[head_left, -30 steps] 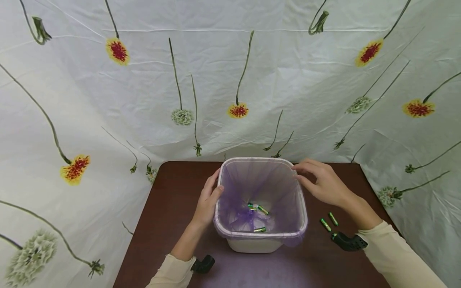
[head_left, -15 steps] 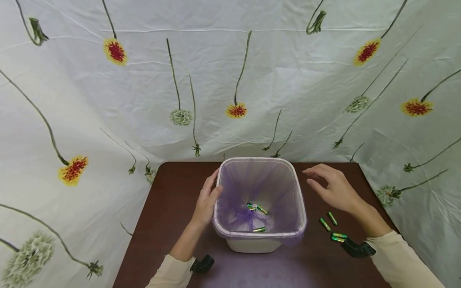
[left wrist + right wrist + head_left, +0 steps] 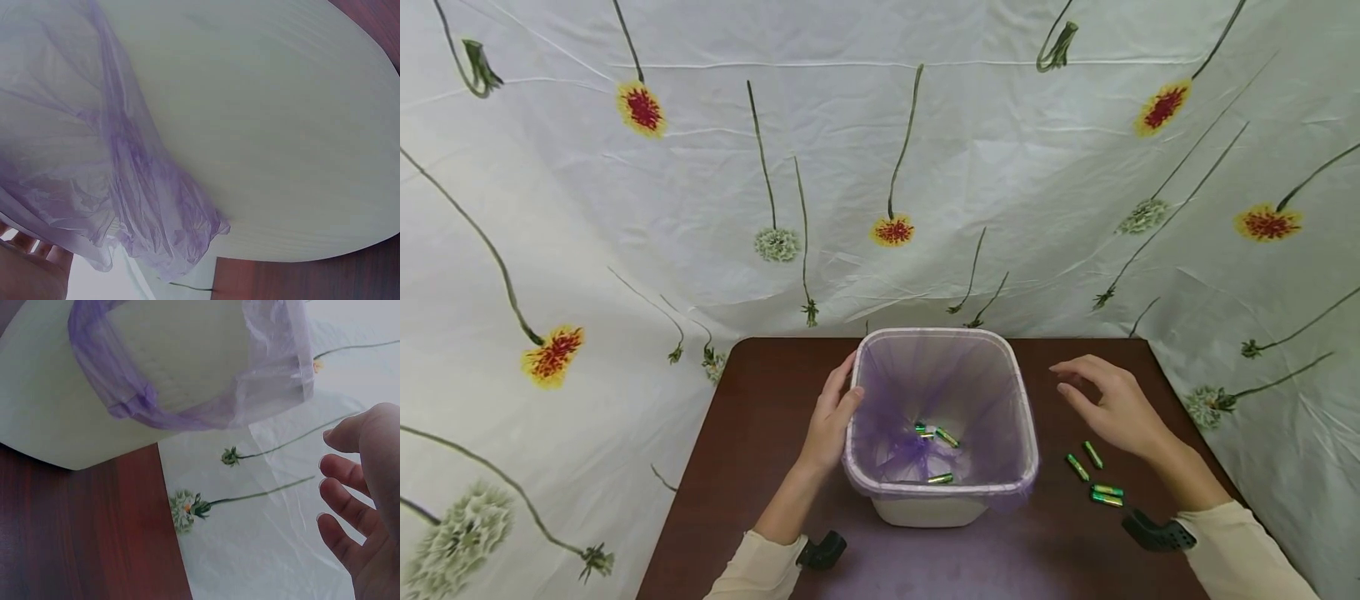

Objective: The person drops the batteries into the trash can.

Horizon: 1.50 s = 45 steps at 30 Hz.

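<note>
A white trash bin (image 3: 927,510) lined with a thin purple bag (image 3: 925,367) stands upright on the dark table. My left hand (image 3: 829,425) holds the bin's left rim, thumb at the edge and fingers along the outside; in the left wrist view that hand (image 3: 34,269) lies by the bag's hanging fold. Inside, at the bottom, are several green batteries (image 3: 947,437). My right hand (image 3: 1116,404) hovers right of the bin, fingers loosely bent, holding nothing. Below it several more green batteries (image 3: 1107,500) lie on the table.
The dark reddish-brown table (image 3: 760,375) ends just behind the bin. A white cloth with printed flowers (image 3: 820,275) hangs at the back and both sides. Black wrist mounts (image 3: 822,551) sit at each sleeve.
My right hand has moved off the bin's right rim, away to the right and slightly down. More batteries on the table now show. The left hand and bin stay in place.
</note>
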Motion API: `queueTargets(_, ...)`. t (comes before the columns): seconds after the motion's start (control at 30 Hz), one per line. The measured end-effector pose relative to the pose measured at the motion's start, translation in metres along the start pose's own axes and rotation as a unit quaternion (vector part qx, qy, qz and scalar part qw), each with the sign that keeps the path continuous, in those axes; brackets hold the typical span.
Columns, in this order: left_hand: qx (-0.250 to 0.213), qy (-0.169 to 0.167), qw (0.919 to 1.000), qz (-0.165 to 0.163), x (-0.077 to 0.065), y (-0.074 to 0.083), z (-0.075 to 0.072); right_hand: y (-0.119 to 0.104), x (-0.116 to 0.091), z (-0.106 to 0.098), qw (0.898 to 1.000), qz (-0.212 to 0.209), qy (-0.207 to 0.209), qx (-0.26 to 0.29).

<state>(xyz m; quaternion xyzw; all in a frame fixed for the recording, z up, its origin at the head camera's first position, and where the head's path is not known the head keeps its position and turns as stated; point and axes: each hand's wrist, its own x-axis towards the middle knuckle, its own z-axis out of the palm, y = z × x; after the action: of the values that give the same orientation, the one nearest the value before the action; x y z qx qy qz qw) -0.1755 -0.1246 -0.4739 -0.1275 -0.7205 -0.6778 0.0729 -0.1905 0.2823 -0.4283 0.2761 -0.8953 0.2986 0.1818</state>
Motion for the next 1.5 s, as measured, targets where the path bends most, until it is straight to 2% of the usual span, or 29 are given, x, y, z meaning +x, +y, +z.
queueTargets(0.4,-0.001,-0.002,1.0,0.003,-0.002,0.001,0.001,0.011,-0.028,0.001,0.999,0.048,0.006,-0.008)
queueTargets(0.97,0.0,-0.001,1.0,-0.004,-0.002,0.001,0.001,0.028,-0.066,0.015,0.995,0.1,-0.001,-0.021)
queueTargets(1.5,0.0,-0.003,1.0,-0.005,-0.003,-0.001,0.0,0.042,-0.091,0.025,0.984,0.176,-0.027,0.019)
